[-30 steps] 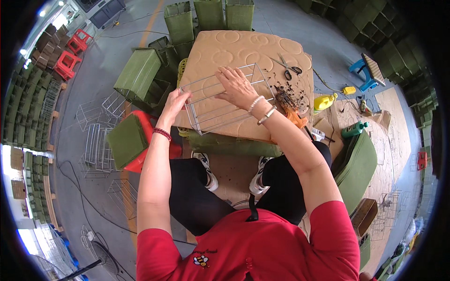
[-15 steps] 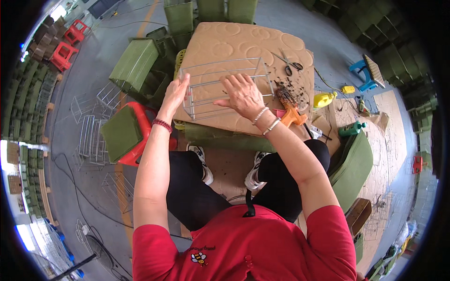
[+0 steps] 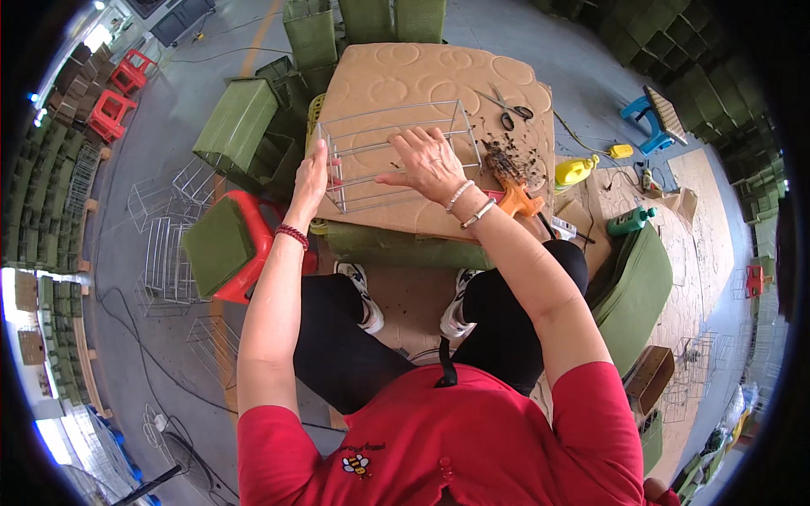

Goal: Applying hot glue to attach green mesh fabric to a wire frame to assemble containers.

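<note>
The left hand (image 3: 310, 175) grips the left end of a silver, box-shaped wire frame (image 3: 364, 150) above a cardboard-covered desk (image 3: 384, 63); the right hand (image 3: 429, 165) spreads over its bars, its grip unclear. From the right hand, scissors (image 3: 510, 107) lie at 2 o'clock, dark scraps (image 3: 533, 158) at 3, an orange tool (image 3: 523, 203) crowding 4. Beyond, a yellow bottle (image 3: 575, 172) stands at 3.
</note>
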Demonstrator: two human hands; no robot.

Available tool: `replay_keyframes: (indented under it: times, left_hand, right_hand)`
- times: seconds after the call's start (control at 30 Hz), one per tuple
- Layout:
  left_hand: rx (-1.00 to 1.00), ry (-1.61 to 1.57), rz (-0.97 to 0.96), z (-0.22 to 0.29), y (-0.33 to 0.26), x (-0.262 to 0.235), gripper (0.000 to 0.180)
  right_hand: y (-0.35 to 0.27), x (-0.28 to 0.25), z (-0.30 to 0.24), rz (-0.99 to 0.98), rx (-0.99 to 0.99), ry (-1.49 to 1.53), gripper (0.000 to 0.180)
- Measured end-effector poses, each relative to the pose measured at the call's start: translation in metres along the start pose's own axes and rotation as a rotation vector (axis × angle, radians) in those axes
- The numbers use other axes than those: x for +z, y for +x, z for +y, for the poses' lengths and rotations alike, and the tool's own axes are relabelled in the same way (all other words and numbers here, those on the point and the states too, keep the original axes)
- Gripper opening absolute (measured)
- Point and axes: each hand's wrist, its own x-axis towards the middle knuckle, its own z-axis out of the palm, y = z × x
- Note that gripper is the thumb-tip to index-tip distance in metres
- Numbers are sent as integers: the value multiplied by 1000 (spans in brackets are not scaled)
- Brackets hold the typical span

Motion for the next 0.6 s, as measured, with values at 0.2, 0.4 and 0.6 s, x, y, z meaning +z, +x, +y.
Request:
replay_keyframes:
  times: [0.2,0.4,0.6]
  left_hand:
    - [-82,-106,-111,6,0,-13,76]
    - [-141,-183,-190,7,2,-17,75]
    - [-132,-168,-178,7,3,-16,74]
  right_hand:
    - [1,-2,-6,-6,8,9,65]
    - [2,-3,-7,-74,58,6,62]
    - [2,-1,-6,-43,54,15,64]
